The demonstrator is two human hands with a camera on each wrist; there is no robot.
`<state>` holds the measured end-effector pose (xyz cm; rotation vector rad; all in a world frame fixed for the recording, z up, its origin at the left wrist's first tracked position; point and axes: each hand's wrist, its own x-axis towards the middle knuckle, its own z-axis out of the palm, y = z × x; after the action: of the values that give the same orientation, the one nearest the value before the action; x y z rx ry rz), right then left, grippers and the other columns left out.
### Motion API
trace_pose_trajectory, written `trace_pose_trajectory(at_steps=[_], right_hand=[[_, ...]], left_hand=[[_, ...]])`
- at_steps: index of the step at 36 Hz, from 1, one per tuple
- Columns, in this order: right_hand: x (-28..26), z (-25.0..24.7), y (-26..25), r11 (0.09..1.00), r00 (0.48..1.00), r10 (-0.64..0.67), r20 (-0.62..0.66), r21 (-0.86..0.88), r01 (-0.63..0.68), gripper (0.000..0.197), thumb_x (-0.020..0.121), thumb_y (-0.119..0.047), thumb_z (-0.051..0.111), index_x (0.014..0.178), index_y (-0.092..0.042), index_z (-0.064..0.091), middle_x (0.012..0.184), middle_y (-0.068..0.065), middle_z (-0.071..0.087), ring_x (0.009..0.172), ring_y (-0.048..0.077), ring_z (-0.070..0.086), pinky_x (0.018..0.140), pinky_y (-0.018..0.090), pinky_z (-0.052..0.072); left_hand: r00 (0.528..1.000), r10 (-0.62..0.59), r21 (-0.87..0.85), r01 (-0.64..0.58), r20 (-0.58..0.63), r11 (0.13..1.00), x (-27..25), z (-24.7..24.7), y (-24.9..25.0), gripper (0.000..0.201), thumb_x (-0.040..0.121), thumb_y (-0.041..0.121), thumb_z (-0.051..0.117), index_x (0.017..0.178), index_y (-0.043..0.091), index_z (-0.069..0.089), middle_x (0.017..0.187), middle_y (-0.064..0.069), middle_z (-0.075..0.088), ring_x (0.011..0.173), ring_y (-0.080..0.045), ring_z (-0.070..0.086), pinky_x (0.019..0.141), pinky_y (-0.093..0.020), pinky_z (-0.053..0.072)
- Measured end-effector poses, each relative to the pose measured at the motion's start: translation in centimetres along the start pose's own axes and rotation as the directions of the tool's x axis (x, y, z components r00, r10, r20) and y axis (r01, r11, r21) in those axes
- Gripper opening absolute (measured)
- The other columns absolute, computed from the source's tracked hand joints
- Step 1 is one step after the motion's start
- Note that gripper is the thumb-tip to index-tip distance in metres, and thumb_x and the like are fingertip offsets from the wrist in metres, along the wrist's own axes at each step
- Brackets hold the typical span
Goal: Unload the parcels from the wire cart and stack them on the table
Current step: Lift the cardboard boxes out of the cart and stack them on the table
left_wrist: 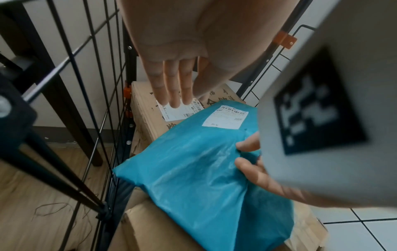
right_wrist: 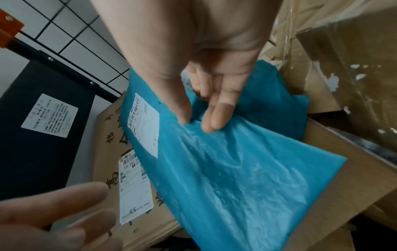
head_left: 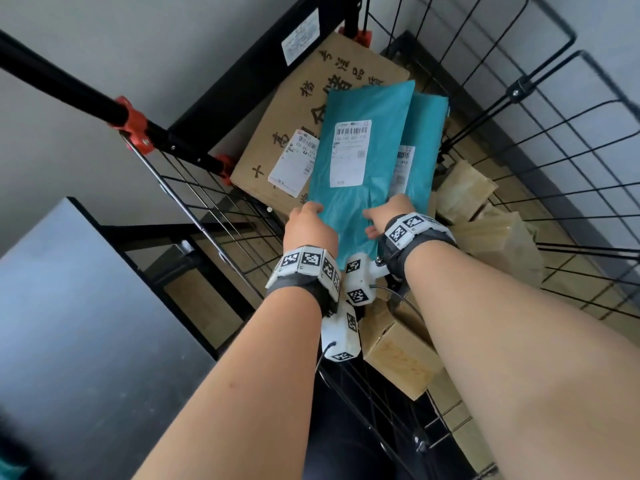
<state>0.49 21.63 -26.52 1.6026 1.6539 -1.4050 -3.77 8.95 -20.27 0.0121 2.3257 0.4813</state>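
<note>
A teal plastic mailer (head_left: 360, 161) with a white label lies on top of the parcels in the wire cart (head_left: 554, 133). My right hand (right_wrist: 196, 121) pinches a fold of its near right part between thumb and fingers. My left hand (left_wrist: 178, 100) hovers with straight fingers by the mailer's left edge, over a large printed cardboard box (head_left: 294, 109), holding nothing. A second teal mailer (head_left: 422, 143) lies under the first, to its right. The dark table top (head_left: 69, 323) is at the lower left.
Smaller taped cardboard boxes (head_left: 398, 355) (head_left: 498, 244) fill the cart's near and right sides. A flat black parcel (head_left: 263, 60) leans on the cart's far left wall. Black frame bars with red clamps (head_left: 135, 128) run along the cart's left side.
</note>
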Motion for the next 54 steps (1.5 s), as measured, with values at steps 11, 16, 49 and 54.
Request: trace_pose_trajectory(at_steps=[11,16,49,54], right_hand=[[-2.9,-2.9,0.3,0.983,0.982,-0.144,-0.125,-0.134,0.127,0.034,0.086,-0.011,0.057,0.058,-0.011,0.038,0.071,0.013,0.052,0.084,0.035,0.067,0.07,0.041,0.053],[-5.7,-5.5,0.0,0.973,0.97,-0.208,-0.129,-0.126,0.192,0.037,0.087,-0.006,0.053,0.058,-0.014,0.032,0.071,0.011,0.044,0.074,0.023,0.051,0.065,0.035,0.044],[-29.2,-1.3,-3.0,0.834,0.853,-0.455,0.257,-0.214,0.509,0.005,0.092,-0.004,0.054,0.095,-0.006,0.058,0.058,0.011,0.054,0.044,0.019,0.051,0.032,0.019,0.036],[-32.2,3.9,-2.9,0.805,0.834,-0.466,0.296,-0.25,0.538,0.021,0.092,0.001,0.052,0.072,-0.007,0.05,0.059,0.014,0.052,0.046,0.022,0.052,0.029,0.017,0.034]], left_hand=[[0.999,-0.032,-0.05,0.032,0.004,0.998,-2.1,-1.3,0.5,0.051,0.089,0.001,0.042,0.136,0.02,0.046,0.142,-0.006,0.041,0.119,-0.024,0.051,0.079,-0.027,0.039],[0.999,-0.031,-0.046,0.032,0.009,0.998,-4.5,-2.3,1.7,0.052,0.089,0.004,0.047,0.139,0.02,0.045,0.142,-0.007,0.04,0.12,-0.025,0.05,0.08,-0.028,0.039],[0.859,-0.201,-0.483,-0.06,-0.47,0.873,-20.9,-14.2,-9.6,0.014,0.084,0.014,0.053,0.092,0.015,0.065,0.083,-0.001,0.06,0.075,-0.023,0.054,0.064,-0.025,0.037],[0.828,-0.278,-0.499,-0.003,-0.487,0.866,-22.7,-16.0,-15.1,0.012,0.083,0.012,0.052,0.086,0.021,0.058,0.079,0.003,0.057,0.077,-0.022,0.052,0.066,-0.025,0.038]])
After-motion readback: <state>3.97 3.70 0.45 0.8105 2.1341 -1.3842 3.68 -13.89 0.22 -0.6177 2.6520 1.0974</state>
